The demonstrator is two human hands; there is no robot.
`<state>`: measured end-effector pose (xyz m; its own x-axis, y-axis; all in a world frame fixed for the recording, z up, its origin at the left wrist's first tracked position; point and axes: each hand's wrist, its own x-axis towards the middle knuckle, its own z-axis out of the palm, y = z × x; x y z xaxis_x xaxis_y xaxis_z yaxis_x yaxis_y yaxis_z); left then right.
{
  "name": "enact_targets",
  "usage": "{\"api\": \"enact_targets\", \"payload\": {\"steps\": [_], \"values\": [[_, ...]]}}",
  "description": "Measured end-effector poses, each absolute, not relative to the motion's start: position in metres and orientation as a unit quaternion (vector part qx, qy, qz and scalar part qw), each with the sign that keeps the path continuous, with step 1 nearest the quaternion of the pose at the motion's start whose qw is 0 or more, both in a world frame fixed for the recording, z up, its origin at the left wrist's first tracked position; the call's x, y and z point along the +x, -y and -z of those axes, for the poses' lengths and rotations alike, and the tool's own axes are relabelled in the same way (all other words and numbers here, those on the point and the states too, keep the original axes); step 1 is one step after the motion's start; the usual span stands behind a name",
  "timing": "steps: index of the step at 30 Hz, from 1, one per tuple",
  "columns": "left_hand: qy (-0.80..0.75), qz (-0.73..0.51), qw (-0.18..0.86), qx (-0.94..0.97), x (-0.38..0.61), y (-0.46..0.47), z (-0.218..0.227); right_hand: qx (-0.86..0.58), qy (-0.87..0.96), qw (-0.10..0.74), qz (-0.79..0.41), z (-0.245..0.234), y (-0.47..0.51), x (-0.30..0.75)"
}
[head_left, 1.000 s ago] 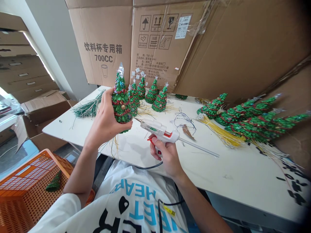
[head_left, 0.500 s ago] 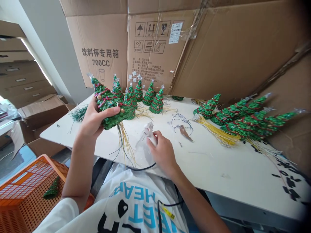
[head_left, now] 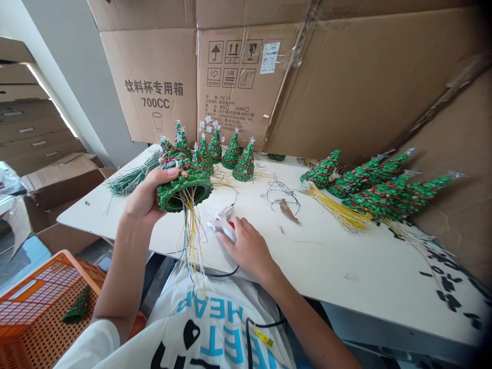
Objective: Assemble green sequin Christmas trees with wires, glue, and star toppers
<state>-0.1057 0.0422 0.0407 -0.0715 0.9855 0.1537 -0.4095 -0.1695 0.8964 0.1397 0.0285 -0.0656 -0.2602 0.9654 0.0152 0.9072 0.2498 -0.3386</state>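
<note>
My left hand (head_left: 148,195) grips a small decorated Christmas tree (head_left: 184,180) around its side. The tree is tipped so its hollow green base faces me, and yellow, white and dark wires (head_left: 194,225) hang out of the opening. A white hot glue gun (head_left: 222,221) with a red trigger is at the table top below, its nozzle pointing away. My right hand (head_left: 249,246) is closed around its handle, the palm side hidden. Several finished-looking trees (head_left: 244,163) stand upright just behind the held one.
More trees (head_left: 388,187) lie on their sides at the right, by a yellow wire bundle (head_left: 338,207). Green wires (head_left: 132,174) lie at the left, loose wires (head_left: 284,195) mid-table. Cardboard (head_left: 161,61) walls the back. An orange basket (head_left: 42,287) holds a green tree (head_left: 78,306).
My left hand has tipped the tree so its open base now shows. The glue gun has turned, its nozzle now away from me, and my right hand has shifted slightly left and down with it.
</note>
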Motion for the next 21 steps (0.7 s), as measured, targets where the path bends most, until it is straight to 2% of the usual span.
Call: {"api": "enact_targets", "payload": {"steps": [4, 6, 8, 10, 13, 17, 21], "values": [[-0.339, -0.64, 0.56, 0.403, -0.094, -0.04, -0.043, -0.578, 0.792, 0.101, -0.167, 0.054, -0.022, 0.146], [-0.339, -0.63, 0.571, 0.402, -0.089, -0.039, -0.043, -0.57, 0.789, 0.143, -0.178, 0.043, -0.017, 0.151], [-0.335, -0.624, 0.579, 0.405, -0.083, -0.037, -0.041, -0.544, 0.772, 0.258, -0.205, 0.029, -0.01, 0.158], [-0.33, -0.62, 0.587, 0.402, -0.074, -0.036, -0.038, -0.477, 0.731, 0.419, -0.251, 0.014, 0.0, 0.163], [-0.321, -0.612, 0.612, 0.385, -0.055, -0.031, -0.032, -0.387, 0.707, 0.532, -0.261, 0.0, 0.013, 0.164], [-0.297, -0.583, 0.656, 0.376, -0.033, -0.025, -0.027, -0.359, 0.705, 0.579, -0.2, 0.004, 0.021, 0.154], [-0.285, -0.567, 0.677, 0.373, -0.021, -0.019, -0.025, -0.373, 0.717, 0.583, -0.085, 0.011, 0.023, 0.146]]}}
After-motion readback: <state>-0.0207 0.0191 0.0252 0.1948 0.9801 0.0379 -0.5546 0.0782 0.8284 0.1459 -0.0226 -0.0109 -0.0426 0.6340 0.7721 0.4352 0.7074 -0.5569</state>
